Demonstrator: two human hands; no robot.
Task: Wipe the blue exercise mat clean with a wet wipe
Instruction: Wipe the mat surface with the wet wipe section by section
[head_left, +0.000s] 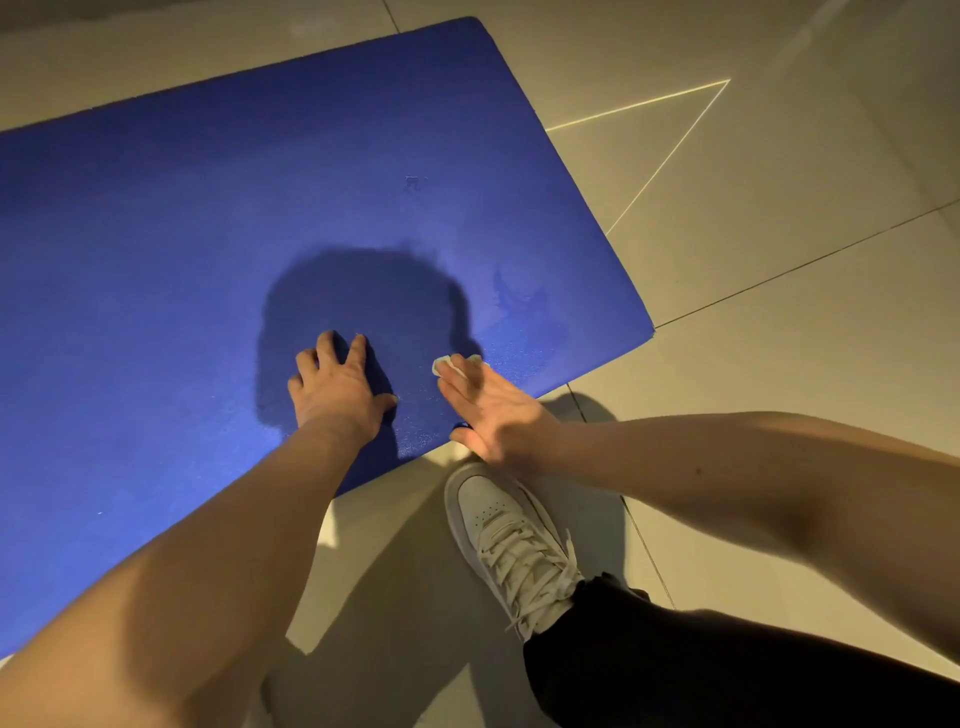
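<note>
I see left hand splayed on blue mat, holding nothing; right hand, fingers straight, presses white wipe onto mat near edge, hands apart.

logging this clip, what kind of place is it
Probably an indoor room, at home or in a gym: a blue exercise mat lies on a pale tiled floor, beside a white sneaker.

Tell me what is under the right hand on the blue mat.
A crumpled white wet wipe lies under the flat right hand, pressed onto the blue exercise mat. Only its edge beyond the hand shows; the rest is covered.
</note>
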